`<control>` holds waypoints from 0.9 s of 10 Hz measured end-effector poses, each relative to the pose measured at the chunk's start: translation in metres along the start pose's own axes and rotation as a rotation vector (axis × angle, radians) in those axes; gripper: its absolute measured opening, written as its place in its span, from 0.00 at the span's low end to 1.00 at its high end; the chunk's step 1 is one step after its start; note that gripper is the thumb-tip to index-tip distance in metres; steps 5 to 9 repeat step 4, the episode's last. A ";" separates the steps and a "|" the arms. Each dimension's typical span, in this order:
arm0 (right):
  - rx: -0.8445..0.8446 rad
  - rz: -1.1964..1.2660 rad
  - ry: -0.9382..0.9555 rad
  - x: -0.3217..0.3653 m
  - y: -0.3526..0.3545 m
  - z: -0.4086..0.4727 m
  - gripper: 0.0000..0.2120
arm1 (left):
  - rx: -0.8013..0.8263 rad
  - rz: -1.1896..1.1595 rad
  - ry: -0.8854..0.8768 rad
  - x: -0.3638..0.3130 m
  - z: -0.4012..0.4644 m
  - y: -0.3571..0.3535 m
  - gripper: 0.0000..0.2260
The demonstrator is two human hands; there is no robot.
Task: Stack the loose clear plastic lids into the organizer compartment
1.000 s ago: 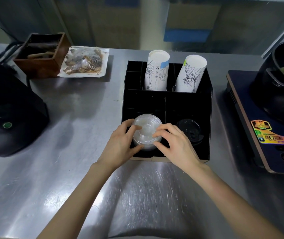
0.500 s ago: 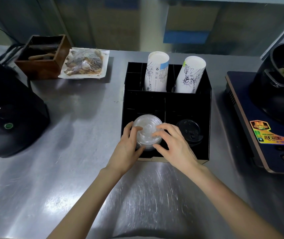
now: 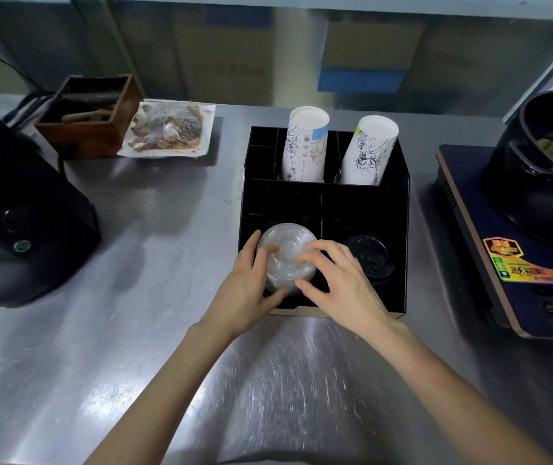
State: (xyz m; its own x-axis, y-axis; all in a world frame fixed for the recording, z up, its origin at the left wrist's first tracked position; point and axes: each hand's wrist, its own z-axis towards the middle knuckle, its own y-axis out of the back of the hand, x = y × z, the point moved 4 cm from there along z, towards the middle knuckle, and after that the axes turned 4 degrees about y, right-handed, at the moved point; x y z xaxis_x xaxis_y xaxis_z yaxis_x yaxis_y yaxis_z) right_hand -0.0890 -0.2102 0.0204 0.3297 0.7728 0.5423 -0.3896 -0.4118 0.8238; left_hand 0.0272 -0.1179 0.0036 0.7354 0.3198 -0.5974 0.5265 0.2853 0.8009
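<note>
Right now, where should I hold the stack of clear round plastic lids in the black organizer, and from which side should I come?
Grip the stack of clear round plastic lids by its rim, on opposite left and right edges, coming from above. It sits upright in the front left compartment of the black organizer, whose walls probably block a low sideways reach.

wooden box [image 3: 87, 129] | wrapped food tray [image 3: 168, 129] | pot [image 3: 543, 176] | induction cooker [image 3: 516, 263] | black appliance [image 3: 17, 213]
</note>
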 end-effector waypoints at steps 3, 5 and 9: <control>0.084 -0.088 -0.054 -0.001 0.004 0.000 0.30 | -0.061 0.222 0.041 0.001 0.003 0.006 0.33; 0.169 -0.161 -0.125 -0.004 0.008 -0.003 0.37 | 0.004 0.290 0.130 0.003 0.008 0.006 0.39; 0.169 -0.161 -0.125 -0.004 0.008 -0.003 0.37 | 0.004 0.290 0.130 0.003 0.008 0.006 0.39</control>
